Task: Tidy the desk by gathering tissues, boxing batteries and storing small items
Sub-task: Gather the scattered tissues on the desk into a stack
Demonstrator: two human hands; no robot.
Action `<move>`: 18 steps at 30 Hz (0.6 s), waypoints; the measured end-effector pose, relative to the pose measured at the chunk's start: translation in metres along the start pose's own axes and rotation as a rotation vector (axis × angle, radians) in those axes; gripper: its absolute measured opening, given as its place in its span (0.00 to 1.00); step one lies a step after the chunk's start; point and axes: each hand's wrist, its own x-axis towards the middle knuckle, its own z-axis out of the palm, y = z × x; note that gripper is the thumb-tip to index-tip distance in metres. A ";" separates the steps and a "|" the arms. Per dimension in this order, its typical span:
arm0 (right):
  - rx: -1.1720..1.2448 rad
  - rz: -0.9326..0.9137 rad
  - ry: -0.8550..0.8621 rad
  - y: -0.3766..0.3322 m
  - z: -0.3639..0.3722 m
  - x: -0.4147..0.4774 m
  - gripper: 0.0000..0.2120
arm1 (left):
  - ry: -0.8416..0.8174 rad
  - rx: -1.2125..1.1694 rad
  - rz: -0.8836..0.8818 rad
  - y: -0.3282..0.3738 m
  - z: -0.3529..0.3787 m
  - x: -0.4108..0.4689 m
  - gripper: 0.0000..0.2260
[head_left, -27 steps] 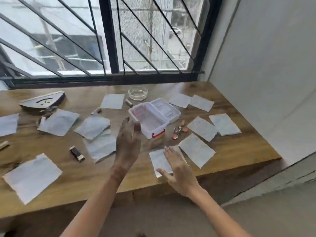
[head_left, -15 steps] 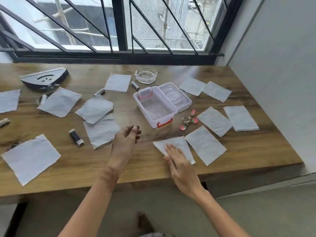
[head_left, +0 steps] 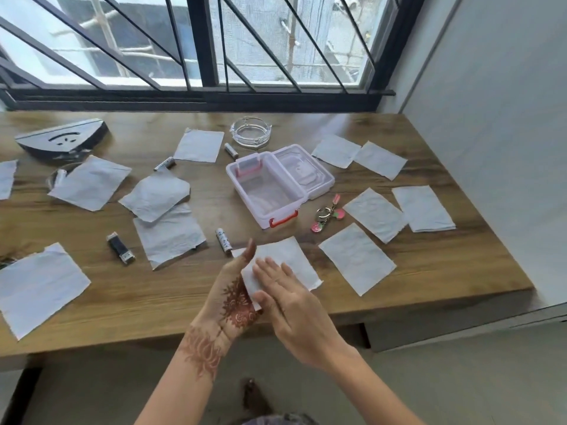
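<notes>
Now: two hands meet on one tissue at the bottom middle of the frame
Left hand (head_left: 236,289): palm turned up, fingers straight and pointing toward the top of the frame, a brown drawn pattern on the palm and wrist; it curls round nothing
Right hand (head_left: 288,299): palm down, fingers flat and close together, lying on top of the tissue and pressing it onto the left palm
Tissue (head_left: 285,259): white, its near end between the two hands, its far end out over the desk (head_left: 429,271); I cannot tell if that end touches the wood
Arms: both come up from the bottom of the frame and lean in toward each other
Battery (head_left: 223,240): lies on the desk just left of the tissue, near the left fingertips
Box (head_left: 267,191): see-through with a red clasp, lid open beside it, in the middle of the frame above the hands
Keyring (head_left: 326,214): pink, just right of the box
Other tissues (head_left: 168,237): spread flat on the left and right of the desk
</notes>
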 end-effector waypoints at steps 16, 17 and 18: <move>-0.305 0.642 0.250 0.086 -0.034 0.016 0.31 | 0.262 0.056 0.072 -0.003 0.002 0.017 0.12; -0.336 0.620 0.254 0.088 -0.030 0.016 0.30 | 0.267 0.061 0.067 -0.002 0.003 0.017 0.12; -0.360 0.589 0.274 0.090 -0.026 0.014 0.28 | 0.270 0.068 0.072 -0.001 0.003 0.018 0.13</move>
